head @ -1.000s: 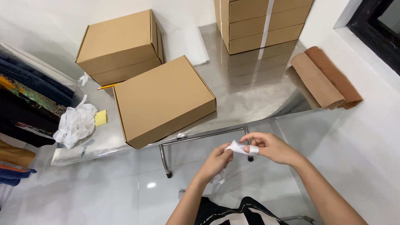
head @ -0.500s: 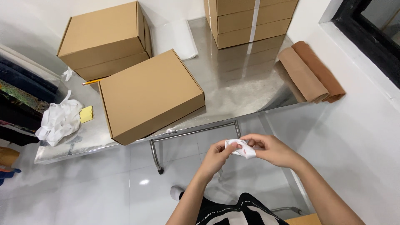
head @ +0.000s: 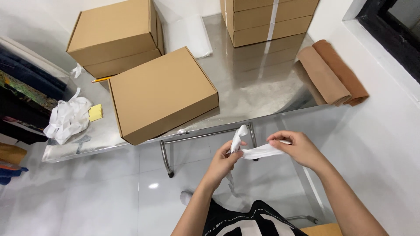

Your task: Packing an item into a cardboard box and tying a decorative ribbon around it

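Note:
A thin white strip of paper or film stretches between my two hands below the table's front edge. My left hand pinches its left end, where a crumpled tail sticks up and another hangs down. My right hand grips the right end. A closed brown cardboard box lies on the steel table just above my hands.
A second brown box sits behind the first, and stacked boxes stand at the back. Two brown paper rolls lie at the table's right. A heap of white strips, a yellow pad and a pencil lie at the left.
My hands have drawn apart, pulling the white strip from a small bunched wad into a longer band. The view has shifted a little over the table.

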